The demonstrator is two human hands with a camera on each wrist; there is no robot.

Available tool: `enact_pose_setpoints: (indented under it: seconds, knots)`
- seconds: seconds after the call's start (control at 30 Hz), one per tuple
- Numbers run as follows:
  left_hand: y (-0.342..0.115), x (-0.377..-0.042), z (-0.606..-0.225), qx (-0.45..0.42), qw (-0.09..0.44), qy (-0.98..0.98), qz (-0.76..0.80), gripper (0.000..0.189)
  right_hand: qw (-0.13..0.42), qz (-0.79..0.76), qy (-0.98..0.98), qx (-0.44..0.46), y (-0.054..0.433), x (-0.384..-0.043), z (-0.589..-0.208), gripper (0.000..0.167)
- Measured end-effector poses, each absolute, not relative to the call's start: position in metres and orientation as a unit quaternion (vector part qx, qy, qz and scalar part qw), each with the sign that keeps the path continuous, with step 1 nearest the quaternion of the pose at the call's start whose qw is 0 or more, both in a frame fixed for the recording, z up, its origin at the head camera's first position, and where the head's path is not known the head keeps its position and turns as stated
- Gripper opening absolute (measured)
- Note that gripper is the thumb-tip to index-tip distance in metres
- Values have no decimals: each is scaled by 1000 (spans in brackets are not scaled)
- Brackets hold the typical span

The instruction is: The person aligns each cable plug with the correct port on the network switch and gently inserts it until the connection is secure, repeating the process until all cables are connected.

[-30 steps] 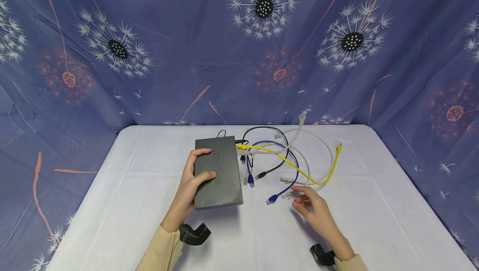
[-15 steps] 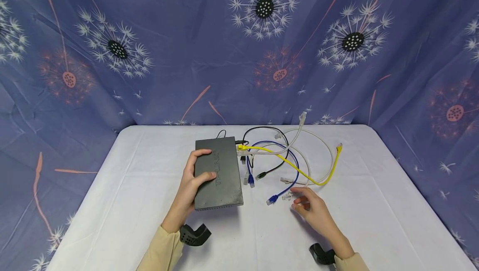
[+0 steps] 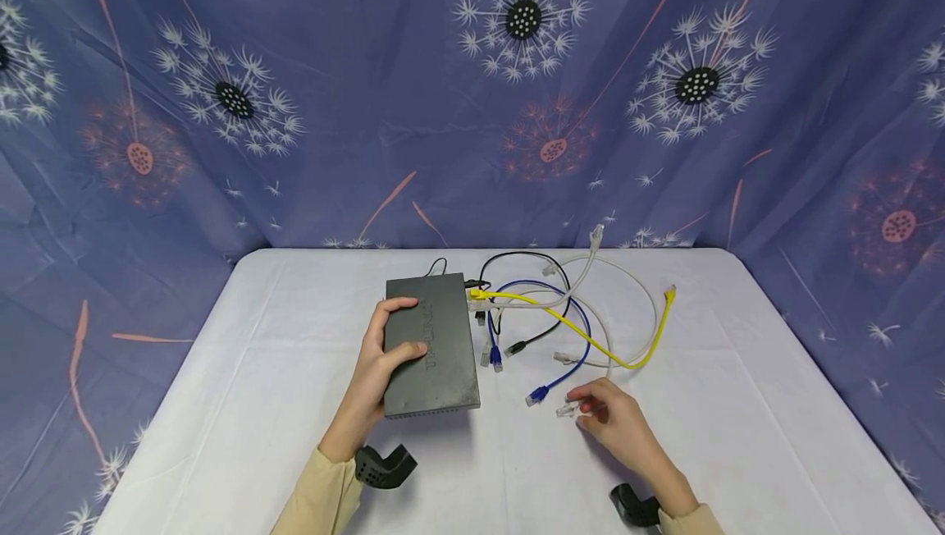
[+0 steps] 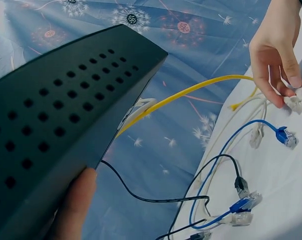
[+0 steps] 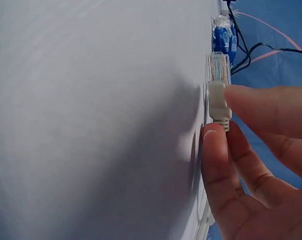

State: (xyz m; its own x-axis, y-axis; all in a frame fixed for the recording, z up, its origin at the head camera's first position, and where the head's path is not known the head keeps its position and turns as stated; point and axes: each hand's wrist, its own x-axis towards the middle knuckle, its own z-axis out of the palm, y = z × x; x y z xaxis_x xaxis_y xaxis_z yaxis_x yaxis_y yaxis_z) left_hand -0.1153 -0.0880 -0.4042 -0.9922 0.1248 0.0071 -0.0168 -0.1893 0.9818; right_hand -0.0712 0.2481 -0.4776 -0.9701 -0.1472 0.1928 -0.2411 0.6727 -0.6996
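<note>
My left hand [image 3: 376,363] grips a flat black TP-LINK network switch [image 3: 443,354] by its left side, thumb on top. The switch is held above the table, vent holes facing the left wrist camera. A yellow Ethernet cable [image 3: 572,322] and a white one run from its right side, beside a thin black cord. To the right, my right hand [image 3: 620,420] pinches the clear-tipped plug of a white Ethernet cable [image 5: 220,100] between its fingers. Just left of that plug lies a blue Ethernet plug [image 3: 537,395] on the table.
Blue, black and white cables overlap behind the hands, with a black plug [image 3: 515,348] and another blue plug [image 3: 496,360] near the switch. A white cloth covers the table [image 3: 258,404]. Behind it hangs a patterned blue curtain [image 3: 413,92].
My right hand has closed on the white Ethernet plug and drawn it slightly toward the front of the table. My left hand and the switch stay almost in place.
</note>
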Motion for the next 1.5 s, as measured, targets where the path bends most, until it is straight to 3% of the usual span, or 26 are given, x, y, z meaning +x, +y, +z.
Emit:
enact_pose_setpoints:
  seconds: [0.23,0.77,1.5]
  knots:
    - [-87,-114,-406,46,42,637,769,57,84,384,-913,110,243,-67,-475,39]
    - [-87,-112,-410,53,36,638,768,56,212,342,-895,191,233,-60,-462,49]
    - [-88,-110,-408,56,47,647,759,56,291,358,-842,278,227,-64,-417,29]
